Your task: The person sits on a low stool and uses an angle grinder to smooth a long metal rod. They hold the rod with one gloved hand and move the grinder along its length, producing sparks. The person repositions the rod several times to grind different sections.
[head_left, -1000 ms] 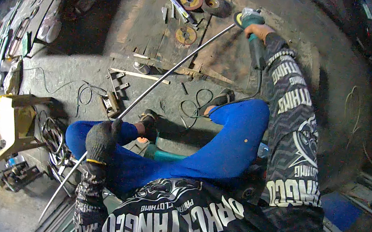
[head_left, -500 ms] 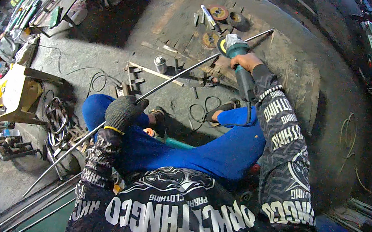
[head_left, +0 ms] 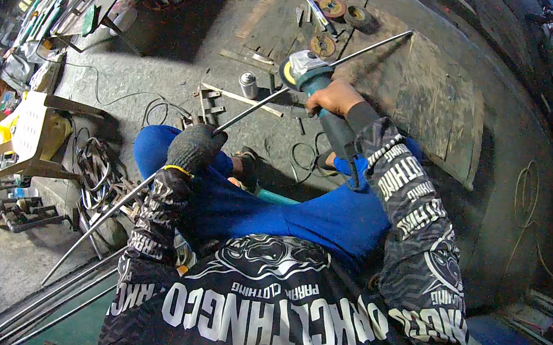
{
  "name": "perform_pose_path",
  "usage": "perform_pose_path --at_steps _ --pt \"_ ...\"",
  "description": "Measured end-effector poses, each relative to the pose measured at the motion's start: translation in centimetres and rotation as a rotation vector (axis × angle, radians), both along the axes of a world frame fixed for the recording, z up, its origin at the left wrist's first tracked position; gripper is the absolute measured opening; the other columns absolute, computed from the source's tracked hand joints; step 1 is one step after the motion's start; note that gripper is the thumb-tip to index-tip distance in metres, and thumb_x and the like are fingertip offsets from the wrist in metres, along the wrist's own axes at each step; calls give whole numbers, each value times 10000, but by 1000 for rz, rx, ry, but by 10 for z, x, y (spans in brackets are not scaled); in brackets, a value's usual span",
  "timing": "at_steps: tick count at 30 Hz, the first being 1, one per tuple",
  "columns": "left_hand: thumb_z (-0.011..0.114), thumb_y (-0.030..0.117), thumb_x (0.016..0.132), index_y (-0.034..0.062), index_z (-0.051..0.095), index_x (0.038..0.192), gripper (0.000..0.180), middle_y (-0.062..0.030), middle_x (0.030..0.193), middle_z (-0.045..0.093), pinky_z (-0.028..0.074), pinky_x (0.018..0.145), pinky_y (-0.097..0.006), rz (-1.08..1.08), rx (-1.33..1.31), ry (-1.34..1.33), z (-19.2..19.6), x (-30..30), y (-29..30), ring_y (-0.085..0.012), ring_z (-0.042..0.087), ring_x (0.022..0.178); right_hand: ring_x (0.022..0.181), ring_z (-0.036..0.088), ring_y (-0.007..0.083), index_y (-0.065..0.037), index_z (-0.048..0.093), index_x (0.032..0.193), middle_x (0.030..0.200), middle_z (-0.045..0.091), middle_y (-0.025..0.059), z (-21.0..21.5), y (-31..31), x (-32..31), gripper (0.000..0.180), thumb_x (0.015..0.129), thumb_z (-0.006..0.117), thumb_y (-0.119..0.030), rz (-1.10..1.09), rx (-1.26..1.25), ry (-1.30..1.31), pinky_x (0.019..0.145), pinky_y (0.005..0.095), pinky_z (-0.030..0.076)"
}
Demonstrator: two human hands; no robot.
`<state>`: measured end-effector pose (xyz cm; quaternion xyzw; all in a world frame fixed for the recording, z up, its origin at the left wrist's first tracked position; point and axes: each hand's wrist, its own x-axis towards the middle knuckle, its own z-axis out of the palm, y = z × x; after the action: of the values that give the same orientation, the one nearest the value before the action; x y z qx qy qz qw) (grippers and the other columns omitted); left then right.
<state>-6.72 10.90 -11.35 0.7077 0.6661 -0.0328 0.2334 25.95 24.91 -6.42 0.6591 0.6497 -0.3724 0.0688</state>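
Note:
A long thin steel rod runs diagonally from lower left to upper right across the concrete floor. My left hand, in a dark knit glove, grips the rod near its middle, above my blue-trousered knee. My bare right hand holds a teal angle grinder by its body, the grinder's head resting right beside the rod. A black cable loops on the floor below the grinder.
Grinding discs and small tools lie at the top by a metal sheet. A small can stands near wooden strips. A pale plastic chair lies at left, beside coiled wire. More rods lie lower left.
My right hand has drawn the grinder down and left along the rod, closer to me. My left hand keeps its grip, and the view has shifted.

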Motion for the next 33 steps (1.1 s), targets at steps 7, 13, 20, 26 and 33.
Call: perform_pose_path --at_steps 7,13,20,26,33 --pt "529 444 898 2 714 940 481 -268 949 684 508 822 -517 -79 8 -8 -6 -5 3 -430 665 922 780 696 339 78 697 782 858 702 249 8 -24 -22 585 504 818 -423 33 68 51 719 385 549" --pt "524 423 898 18 707 900 444 -264 928 677 506 796 -521 -149 5 82 12 5 6 -442 655 905 735 696 328 79 689 740 830 701 241 5 -29 -39 565 502 825 -415 91 95 29 682 389 548" --pt "522 399 904 49 708 908 397 -242 936 676 514 789 -499 4 -70 21 22 14 9 -420 655 901 844 715 318 13 740 824 911 730 193 9 -32 -49 508 507 814 -377 88 -7 19 751 397 565" --pt "501 394 917 48 702 908 400 -249 920 669 507 778 -505 -59 -57 41 15 8 8 -429 649 894 702 698 299 76 695 717 781 703 215 16 -43 -50 502 497 843 -349 77 84 51 652 393 548" --pt "480 350 931 66 687 965 353 -245 895 652 495 757 -526 -305 36 66 -11 -7 17 -438 640 880 890 714 323 20 741 852 921 727 208 22 -42 -39 545 526 804 -413 107 22 4 788 414 561"
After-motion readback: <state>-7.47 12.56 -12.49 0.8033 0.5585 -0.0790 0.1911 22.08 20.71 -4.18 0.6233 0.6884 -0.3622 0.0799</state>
